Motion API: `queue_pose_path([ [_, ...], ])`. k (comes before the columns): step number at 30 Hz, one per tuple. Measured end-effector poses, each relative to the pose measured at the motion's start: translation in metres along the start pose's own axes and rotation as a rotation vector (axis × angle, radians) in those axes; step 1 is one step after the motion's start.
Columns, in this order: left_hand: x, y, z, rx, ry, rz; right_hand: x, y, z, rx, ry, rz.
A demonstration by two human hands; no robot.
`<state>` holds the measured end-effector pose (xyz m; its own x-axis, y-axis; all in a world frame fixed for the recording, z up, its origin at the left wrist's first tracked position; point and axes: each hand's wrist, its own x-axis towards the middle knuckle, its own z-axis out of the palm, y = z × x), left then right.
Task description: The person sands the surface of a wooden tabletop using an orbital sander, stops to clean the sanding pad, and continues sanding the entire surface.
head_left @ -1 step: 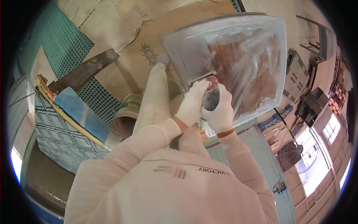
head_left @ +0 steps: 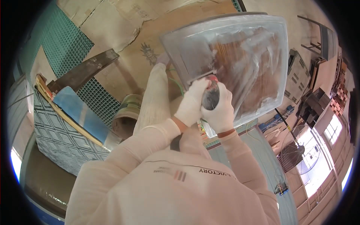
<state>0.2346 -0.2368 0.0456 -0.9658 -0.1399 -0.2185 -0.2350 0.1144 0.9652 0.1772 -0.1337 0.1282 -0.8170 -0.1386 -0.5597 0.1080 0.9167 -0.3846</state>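
Note:
A wide board (head_left: 258,71) with curved edges lies in front of me. It has a grey rim and a brown wood-coloured middle streaked with white dust. On its near left part rests a black and red power sander (head_left: 210,99), its flat pad against the surface. My left hand (head_left: 192,100), in a white glove, is closed around the sander's left side and front. From the right, my right hand (head_left: 220,113), gloved too, wraps its black rear body. Both hands hide much of the tool. Loose dust gathers just beyond the pad.
Left of my leg stands a round bucket (head_left: 127,112). A dark curved plank (head_left: 84,71) lies over green grating (head_left: 67,41) and cardboard (head_left: 116,22). A blue sheet (head_left: 80,112) leans on a patterned board. At right are a fan (head_left: 292,153) and stacked wood pieces (head_left: 339,86).
The sander and both hands have shifted very slightly left on the board. My grip looks the same.

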Motion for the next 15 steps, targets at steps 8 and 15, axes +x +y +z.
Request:
queue_pose_path([
  [8, 0.095, 0.011, -0.059, 0.134, 0.235, 0.261, 0.094, -0.066, -0.010, -0.081, 0.218, -0.295],
  [15, -0.029, 0.003, 0.032, 0.007, 0.077, 0.088, -0.024, 0.044, 0.015, 0.011, 0.062, -0.089],
])
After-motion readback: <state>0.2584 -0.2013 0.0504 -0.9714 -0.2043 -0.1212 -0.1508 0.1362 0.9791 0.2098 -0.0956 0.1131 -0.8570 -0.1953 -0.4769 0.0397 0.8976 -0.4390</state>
